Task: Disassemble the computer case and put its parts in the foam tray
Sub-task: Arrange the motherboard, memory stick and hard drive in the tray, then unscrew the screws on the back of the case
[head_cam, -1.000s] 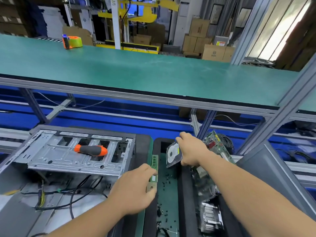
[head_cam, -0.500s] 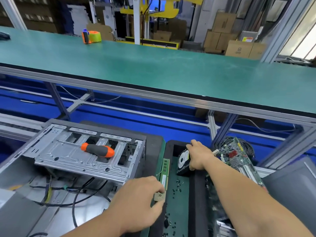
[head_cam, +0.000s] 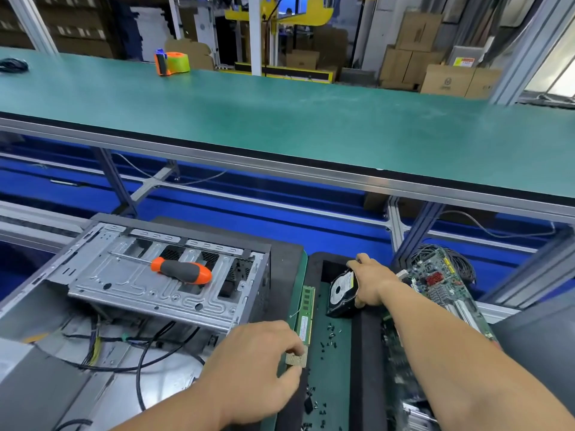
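Note:
The open grey computer case (head_cam: 149, 293) lies at the lower left with loose black cables inside. The black foam tray (head_cam: 367, 353) stands to its right. My right hand (head_cam: 371, 283) grips a black hard drive (head_cam: 340, 290), tilted on edge at the tray's far end. My left hand (head_cam: 258, 365) pinches a small square processor chip (head_cam: 296, 358) over the tray's left rim. A green memory stick (head_cam: 306, 312) lies along that rim, just beyond the chip. A green motherboard (head_cam: 441, 290) rests on the tray's right side.
An orange and black screwdriver (head_cam: 182, 270) lies on the case's drive cage. Several small black screws (head_cam: 329, 334) are scattered on the tray's green floor. A heatsink (head_cam: 417, 415) sits at the lower right. A green workbench (head_cam: 280, 119) spans the back with a tape dispenser (head_cam: 171, 63).
My right hand has lowered the hard drive into the tray's far end. My left hand has drawn back toward me with the chip, leaving the memory stick on the rim.

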